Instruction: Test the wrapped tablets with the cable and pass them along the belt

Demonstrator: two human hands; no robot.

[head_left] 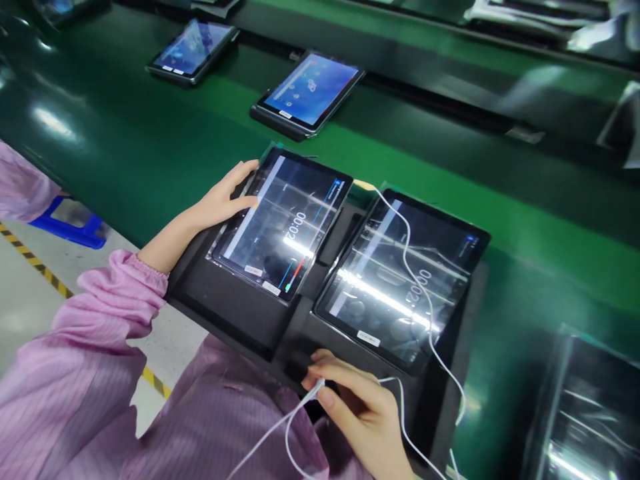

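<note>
My left hand (220,200) grips the left edge of a tablet (285,227), thumb on the screen and fingers along its far edge. That screen reads 00:02 and has a film over it. A plug with a yellowish end (364,185) sits at its upper right corner. Close on the right lies a second film-covered tablet (400,280), also showing 00:02, with the white cable (429,300) running across it. Both are on a black tray (225,310). Below the second tablet, my right hand (360,413) pinches a white cable (314,390) between thumb and fingers.
Two lit tablets with blue screens (310,87) (193,48) stand farther back on the green bench (120,147). A film-wrapped dark item (590,413) lies at the lower right. A blue stool (70,223) and another person's pink sleeve (23,183) are at the left.
</note>
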